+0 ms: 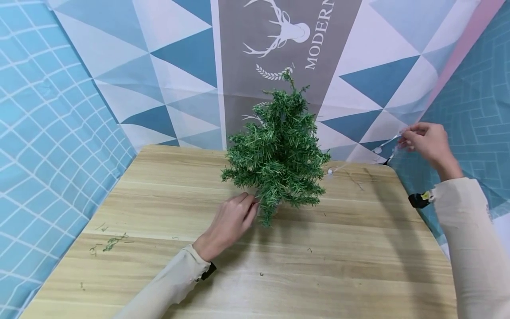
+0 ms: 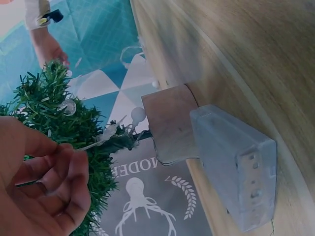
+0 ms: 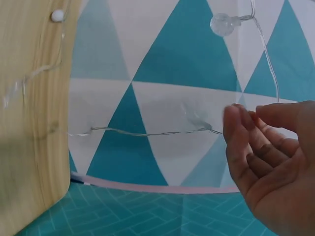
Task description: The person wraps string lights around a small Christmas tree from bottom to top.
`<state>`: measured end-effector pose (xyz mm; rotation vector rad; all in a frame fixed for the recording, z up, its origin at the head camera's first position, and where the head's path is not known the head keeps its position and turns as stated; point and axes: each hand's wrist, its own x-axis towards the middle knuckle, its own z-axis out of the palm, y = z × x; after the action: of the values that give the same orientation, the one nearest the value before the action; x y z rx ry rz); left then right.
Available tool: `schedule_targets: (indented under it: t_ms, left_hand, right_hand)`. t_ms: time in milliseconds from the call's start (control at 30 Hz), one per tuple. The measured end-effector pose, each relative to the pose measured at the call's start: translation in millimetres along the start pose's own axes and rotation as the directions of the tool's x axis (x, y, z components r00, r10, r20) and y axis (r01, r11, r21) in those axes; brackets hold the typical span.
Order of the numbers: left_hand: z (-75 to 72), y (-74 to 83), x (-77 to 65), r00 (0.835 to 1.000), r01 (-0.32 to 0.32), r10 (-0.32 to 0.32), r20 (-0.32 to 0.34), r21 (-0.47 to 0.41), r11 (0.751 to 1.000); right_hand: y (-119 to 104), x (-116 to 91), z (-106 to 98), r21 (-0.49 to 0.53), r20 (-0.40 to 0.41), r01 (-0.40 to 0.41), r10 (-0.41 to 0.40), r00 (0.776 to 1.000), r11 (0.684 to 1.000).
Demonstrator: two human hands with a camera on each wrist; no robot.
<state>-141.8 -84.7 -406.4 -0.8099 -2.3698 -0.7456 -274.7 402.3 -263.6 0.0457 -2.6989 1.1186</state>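
A small green artificial Christmas tree (image 1: 276, 146) stands on the table. At its lower left branches, my left hand (image 1: 228, 223) pinches the thin clear wire of a string of fairy lights (image 2: 91, 146). A round bulb (image 2: 138, 114) hangs near the brown block base (image 2: 172, 123) in the left wrist view. Beside that base sits a translucent battery box (image 2: 234, 167). Out to the right, beyond the table corner, my right hand (image 1: 429, 141) pinches another stretch of the light string (image 3: 147, 133). A clear bubbled bulb (image 3: 222, 24) dangles from it in the right wrist view.
The wooden table (image 1: 342, 266) has loose green needles (image 1: 113, 242) at its left. A patterned backdrop (image 1: 187, 57) with a deer head rises right behind the tree. Blue sheets enclose both sides. Part of the string, with a small bulb (image 1: 330, 171), trails along the back right edge.
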Motion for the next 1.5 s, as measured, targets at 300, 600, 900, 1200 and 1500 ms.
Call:
schedule_targets:
  t_ms: [300, 600, 900, 1200, 1500]
  left_hand:
    - [-2.7, 2.7, -1.8, 0.995, 0.070, -0.057, 0.087, -0.150, 0.986]
    - [-19.8, 1.1, -19.9, 0.991, 0.101, -0.096, 0.088, -0.055, 0.993]
    - [-63.6, -12.3, -21.0, 0.999, -0.022, 0.022, -0.044, 0.000, 1.000]
    - [-138.9, -41.0, 20.5, 0.991, -0.028, 0.032, -0.130, 0.031, 0.999]
    - [-168.6, -61.5, 79.9, 0.997, 0.011, -0.010, -0.083, 0.009, 1.000]
  right_hand:
    - [-33.1, 14.0, -2.2, 0.209, -0.049, 0.073, -0.064, 0.997, 0.975]
    - [-79.5, 22.5, -3.0, 0.354, -0.083, 0.153, -0.132, 0.988, 0.923]
    - [-108.8, 33.0, -3.0, 0.282, -0.074, 0.156, -0.141, 0.987, 0.947]
    - [-140.0, 42.7, 5.7, 0.297, 0.008, 0.194, -0.206, 0.979, 0.935]
    - [-176.4, 49.4, 21.2, 0.175, 0.131, 0.197, -0.221, 0.966, 0.965]
